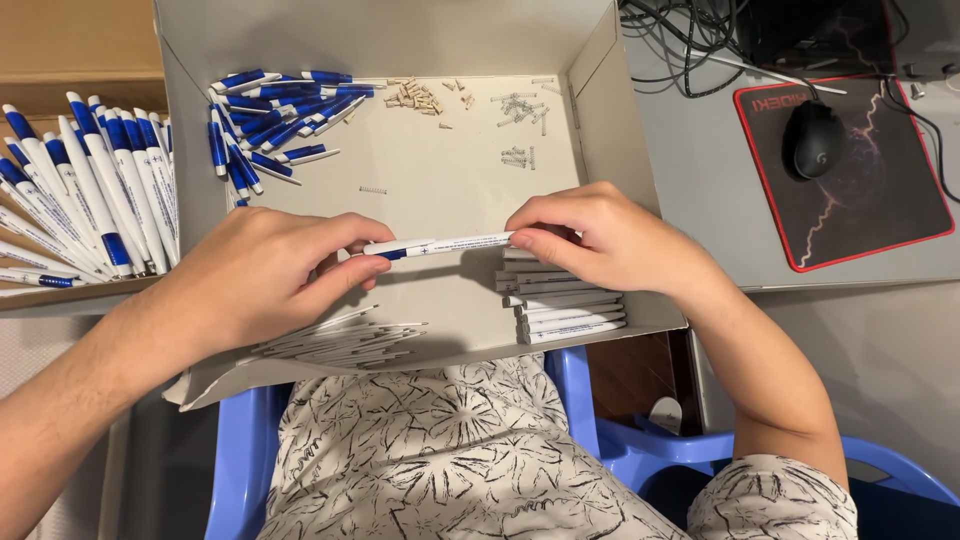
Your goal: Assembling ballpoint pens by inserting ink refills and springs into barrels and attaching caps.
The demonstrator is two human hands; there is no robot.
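Far left, a side box [60,290] holds a heap of finished pens [85,190], white barrels with blue ends, lying slanted and packed together. Just right of it sits the open tray [420,180], a shallow cardboard box on the person's lap. In its far left corner lies a loose pile of blue parts [265,120], and further right along the far wall a scatter of small tan pieces [420,95], then a few little springs [518,105].

Now the left hand [260,275], low in the tray on the near left. It is curled, thumb and forefinger pinched on the blue-tipped left end of the pen [440,244]. Under that hand, near the tray's front edge, a fan of thin white refills [350,340] lies flat.

The pen itself hangs level above the middle of the tray, running left to right between the two hands, white barrel with a small blue mark, clear of the floor and casting a shadow below it.

Right hand [600,240] next: fingers bent, fingertips closed on the pen's right end, knuckles toward the tray's right wall. Directly beneath it, a neat stack of white barrels [570,310] lies in the near right corner, side by side.

Beyond the tray, far right, a black mouse [815,138] rests on a red-edged mouse pad [880,210]; cables [690,40] tangle behind it.
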